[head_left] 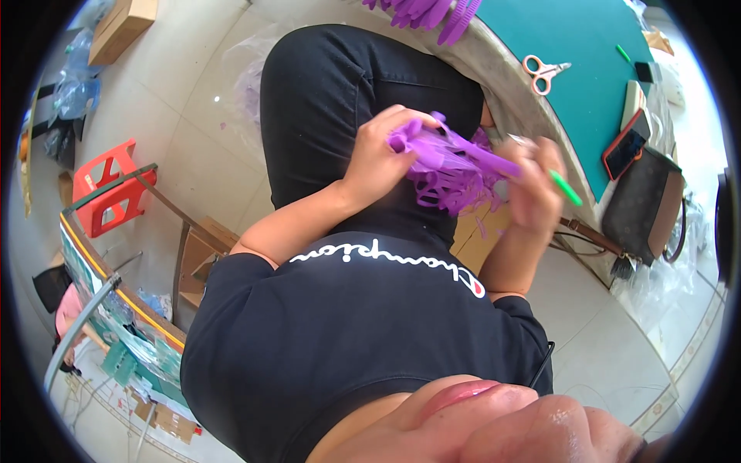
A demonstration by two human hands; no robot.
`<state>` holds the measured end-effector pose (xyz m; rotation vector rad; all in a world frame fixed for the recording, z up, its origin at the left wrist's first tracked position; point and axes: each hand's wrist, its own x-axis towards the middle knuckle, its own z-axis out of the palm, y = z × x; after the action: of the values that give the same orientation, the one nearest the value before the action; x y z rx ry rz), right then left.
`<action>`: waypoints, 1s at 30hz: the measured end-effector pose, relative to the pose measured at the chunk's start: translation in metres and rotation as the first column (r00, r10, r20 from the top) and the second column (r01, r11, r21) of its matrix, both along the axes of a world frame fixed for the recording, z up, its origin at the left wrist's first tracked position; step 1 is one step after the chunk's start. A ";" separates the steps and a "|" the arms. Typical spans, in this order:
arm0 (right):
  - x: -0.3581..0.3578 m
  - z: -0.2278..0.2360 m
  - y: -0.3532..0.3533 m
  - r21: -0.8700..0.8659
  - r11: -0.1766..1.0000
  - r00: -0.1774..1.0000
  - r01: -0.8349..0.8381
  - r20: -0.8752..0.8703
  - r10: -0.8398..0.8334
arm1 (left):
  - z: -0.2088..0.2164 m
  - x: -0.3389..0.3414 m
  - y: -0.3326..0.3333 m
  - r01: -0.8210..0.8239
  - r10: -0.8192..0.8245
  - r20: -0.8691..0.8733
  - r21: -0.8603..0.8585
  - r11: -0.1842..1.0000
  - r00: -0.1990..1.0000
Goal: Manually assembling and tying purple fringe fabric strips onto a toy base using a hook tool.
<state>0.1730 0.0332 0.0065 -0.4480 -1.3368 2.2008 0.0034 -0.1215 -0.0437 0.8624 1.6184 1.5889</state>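
Gripping a purple bunch (444,174) of soft strips, the left hand (382,154) is closed on its left end, above the trousered lap (324,100). Right hand (532,185): motion-blurred, fingers wrapped around a green-handled tool (566,188); a purple strip runs up to it, whether pinched cannot be told. Scissors (545,75) lie by the left edge of the green mat (571,31); red-cased phone (625,150) at its right edge, near the lower corner.

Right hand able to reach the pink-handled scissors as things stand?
Probably yes: the scissors lie uncovered on the green mat, near its edge; but the right hand seems occupied by a slim green tool.
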 end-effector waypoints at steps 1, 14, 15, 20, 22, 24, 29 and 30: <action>0.024 0.023 0.010 -0.057 0.998 0.998 0.031 -0.058 -0.034 | -0.010 0.004 0.009 -0.059 0.065 -0.171 0.044 0.997 0.983; 0.236 0.267 0.138 -0.025 0.867 0.711 0.498 -0.561 -0.425 | -0.043 0.012 0.013 0.053 -0.033 0.783 0.000 0.999 0.622; 0.242 0.285 0.150 0.160 0.723 0.645 0.672 -0.607 -0.465 | -0.047 0.012 0.018 0.018 -0.009 0.846 -0.001 1.000 0.532; 0.269 0.309 0.204 -0.044 0.850 0.653 0.525 -0.619 -0.436 | -0.067 0.015 0.021 0.081 -0.193 0.970 0.182 0.980 0.147; 0.190 0.282 0.160 -0.085 0.926 0.750 0.368 -0.561 -0.350 | -0.055 0.016 0.021 0.028 -0.246 0.940 0.247 0.969 0.238; 0.130 0.251 0.119 0.050 0.969 0.875 0.240 -0.442 -0.194 | -0.029 0.020 0.027 0.056 -0.296 0.832 0.307 0.950 0.469; 0.049 0.191 0.062 0.257 0.961 0.974 0.105 -0.222 -0.048 | 0.011 0.023 0.041 0.081 -0.290 0.502 0.397 0.914 0.815; 0.035 0.180 0.062 0.180 0.984 0.976 0.015 -0.215 0.025 | 0.011 0.019 0.044 0.131 -0.321 0.387 0.444 0.887 0.864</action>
<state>0.2082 0.0953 0.1861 -0.1322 -1.4013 2.0412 0.0226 -0.0774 -0.0326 0.7784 0.8356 1.8113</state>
